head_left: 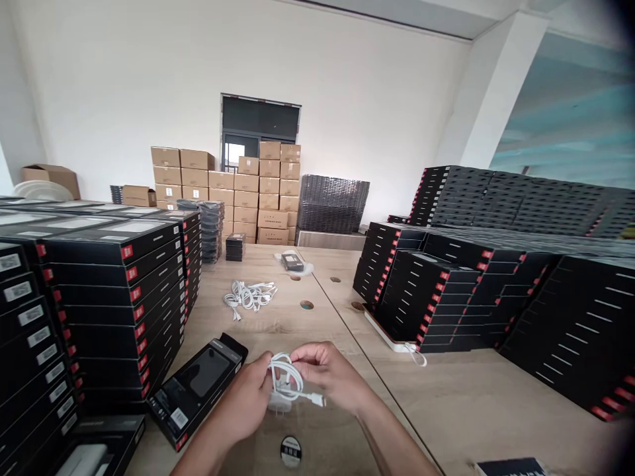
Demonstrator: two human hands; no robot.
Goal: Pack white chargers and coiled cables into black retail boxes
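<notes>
A coiled white charging cable (286, 377) is held between both hands above the wooden table. My left hand (254, 390) pinches the coil's left side. The fingertips of my right hand (327, 373) close on its upper right edge. One cable plug (316, 399) sticks out to the lower right. Just below the coil shows a pale plug adapter (280, 403) with prongs; whether a hand touches it I cannot tell. A black box (201, 387) with an opened end flap lies left of my left hand. A round black-and-white label (290, 451) is on the table nearer to me.
Tall stacks of black boxes stand at the left (109, 311) and right (426, 297). Several bundled white cables (249, 295) lie farther back, short of a plastic-wrapped item (292, 262). An open box (99, 449) sits at lower left. Cardboard cartons (248, 192) line the wall.
</notes>
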